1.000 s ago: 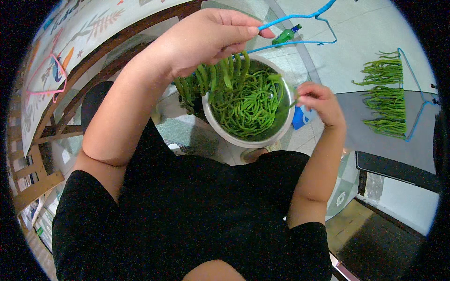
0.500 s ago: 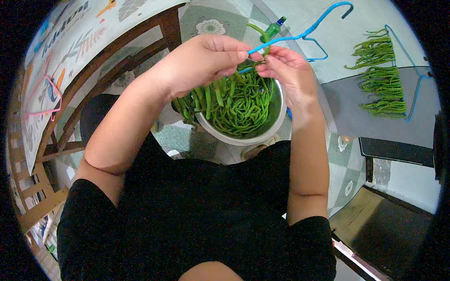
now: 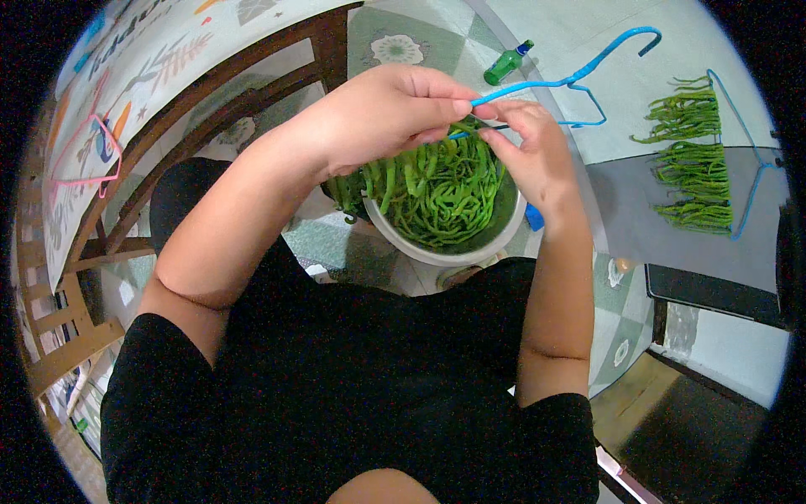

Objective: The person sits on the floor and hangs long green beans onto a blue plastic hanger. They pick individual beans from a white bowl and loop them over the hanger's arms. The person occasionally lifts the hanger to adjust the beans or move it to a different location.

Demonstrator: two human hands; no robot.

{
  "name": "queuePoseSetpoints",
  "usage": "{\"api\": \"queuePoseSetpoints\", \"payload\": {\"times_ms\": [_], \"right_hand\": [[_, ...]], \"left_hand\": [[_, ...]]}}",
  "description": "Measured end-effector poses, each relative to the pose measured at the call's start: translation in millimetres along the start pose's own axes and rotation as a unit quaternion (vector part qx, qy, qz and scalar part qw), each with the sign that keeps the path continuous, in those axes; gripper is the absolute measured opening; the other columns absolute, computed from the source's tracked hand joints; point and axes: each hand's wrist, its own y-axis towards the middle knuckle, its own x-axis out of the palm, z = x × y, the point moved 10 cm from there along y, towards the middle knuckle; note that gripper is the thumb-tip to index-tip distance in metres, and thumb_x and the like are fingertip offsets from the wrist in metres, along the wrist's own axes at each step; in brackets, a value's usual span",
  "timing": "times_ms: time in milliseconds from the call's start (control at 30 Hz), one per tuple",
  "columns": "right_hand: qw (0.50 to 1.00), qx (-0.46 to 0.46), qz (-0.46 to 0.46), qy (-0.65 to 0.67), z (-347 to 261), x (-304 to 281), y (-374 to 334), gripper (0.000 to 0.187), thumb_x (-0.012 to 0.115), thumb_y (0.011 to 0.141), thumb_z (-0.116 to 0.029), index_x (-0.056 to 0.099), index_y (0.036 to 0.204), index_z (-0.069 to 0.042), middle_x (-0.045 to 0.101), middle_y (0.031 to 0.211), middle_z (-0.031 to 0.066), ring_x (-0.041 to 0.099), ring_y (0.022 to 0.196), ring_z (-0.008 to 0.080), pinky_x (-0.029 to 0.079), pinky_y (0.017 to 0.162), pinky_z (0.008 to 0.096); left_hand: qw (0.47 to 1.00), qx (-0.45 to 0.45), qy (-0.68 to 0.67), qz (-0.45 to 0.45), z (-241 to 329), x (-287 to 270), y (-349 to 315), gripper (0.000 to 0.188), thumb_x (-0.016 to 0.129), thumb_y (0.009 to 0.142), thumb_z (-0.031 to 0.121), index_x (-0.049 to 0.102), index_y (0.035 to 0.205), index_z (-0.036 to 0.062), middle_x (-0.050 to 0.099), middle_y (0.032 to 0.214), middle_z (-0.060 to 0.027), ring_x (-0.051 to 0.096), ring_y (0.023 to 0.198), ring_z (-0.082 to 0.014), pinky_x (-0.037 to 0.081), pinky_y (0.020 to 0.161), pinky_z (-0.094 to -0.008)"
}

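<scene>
My left hand [image 3: 401, 116] pinches a blue wire clothes hanger [image 3: 594, 62], whose hook points up to the right. My right hand [image 3: 537, 151] is close beside it, thumb and fingers pinched on what looks like a long green bean, mostly hidden at the wire. Several long green beans [image 3: 388, 183] hang down below my left hand, apparently from the hanger's wire. Under both hands stands a pale round basin [image 3: 445, 258] with a heap of green long beans [image 3: 449, 202] in it.
On the right, another blue hanger [image 3: 750, 195] hung with bunches of beans lies over a grey surface [image 3: 621, 197]. A green bottle [image 3: 505, 65] stands beyond my hands. Wooden chair [image 3: 277, 60] and pink hanger [image 3: 88, 179] are on the left.
The bean end that stuck up above the wire no longer shows there. My right hand has turned, its fingers now nearer the wire. The whole view has shifted slightly.
</scene>
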Motion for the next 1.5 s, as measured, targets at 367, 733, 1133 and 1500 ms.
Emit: {"api": "queuePoseSetpoints", "payload": {"times_ms": [367, 733, 1133, 1500], "right_hand": [[0.999, -0.02, 0.028, 0.021, -16, 12, 1, 0.018, 0.063, 0.068, -0.013, 0.064, 0.086, -0.008, 0.059, 0.09, 0.0103, 0.053, 0.088, 0.028, 0.042, 0.079, 0.037], [0.896, 0.295, -0.106, 0.316, 52, 45, -34, 0.008, 0.06, 0.076, -0.012, 0.06, 0.077, -0.003, 0.058, 0.07, 0.0029, 0.053, 0.062, 0.011, 0.041, 0.056, 0.0227], [0.913, 0.354, -0.194, -0.059, 131, 184, -115, 0.03, 0.059, 0.076, -0.036, 0.061, 0.089, -0.009, 0.062, 0.085, 0.0136, 0.059, 0.08, 0.0304, 0.047, 0.069, 0.0389], [0.812, 0.38, -0.128, 0.425, 109, 38, -74, 0.032, 0.061, 0.076, -0.018, 0.055, 0.103, -0.002, 0.058, 0.074, 0.0049, 0.05, 0.053, 0.0075, 0.035, 0.042, 0.0176]], "left_hand": [[1.0, -0.002, -0.003, -0.009, 1, 1, 1, 0.025, 0.051, 0.087, 0.024, 0.06, 0.102, 0.0069, 0.042, 0.058, 0.0084, 0.036, 0.049, -0.0003, 0.025, 0.042, -0.016], [0.999, 0.023, 0.025, 0.034, 5, -14, 1, 0.025, 0.048, 0.088, 0.023, 0.061, 0.104, 0.0088, 0.038, 0.055, 0.0092, 0.033, 0.049, -0.0007, 0.024, 0.043, -0.0159], [0.999, 0.028, 0.023, 0.021, 8, -12, 5, 0.024, 0.048, 0.088, 0.022, 0.062, 0.103, 0.0091, 0.039, 0.056, 0.0096, 0.033, 0.051, -0.0003, 0.024, 0.045, -0.0153], [0.999, 0.023, 0.035, 0.034, 5, -20, 6, 0.024, 0.048, 0.088, 0.023, 0.062, 0.104, 0.0104, 0.039, 0.055, 0.0102, 0.032, 0.049, -0.0001, 0.023, 0.042, -0.0159]]}}
